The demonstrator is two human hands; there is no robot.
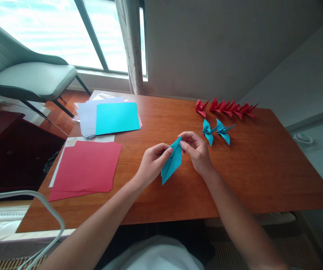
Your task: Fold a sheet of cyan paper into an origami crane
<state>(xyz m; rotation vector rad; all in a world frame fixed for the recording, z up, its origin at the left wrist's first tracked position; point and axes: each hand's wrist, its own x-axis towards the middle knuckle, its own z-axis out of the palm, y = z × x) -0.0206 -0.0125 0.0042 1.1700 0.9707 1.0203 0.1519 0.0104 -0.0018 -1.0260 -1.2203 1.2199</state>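
A half-folded blue paper piece [172, 163], long and pointed, is held above the wooden table [263, 168] near its middle. My left hand [153, 161] pinches its left edge with closed fingers. My right hand [196, 148] pinches the upper tip, fingers closed too. Just beyond my right hand lie two finished blue paper cranes [216, 132]. Behind them a row of several red paper cranes [226, 107] stands near the wall.
A stack of red paper sheets [86, 168] lies at the table's left front. Behind it is a stack of pale lilac sheets with blue sheets [116, 117] on top. A grey chair [32, 78] stands by the window, and a white cable [51, 213] curves at lower left.
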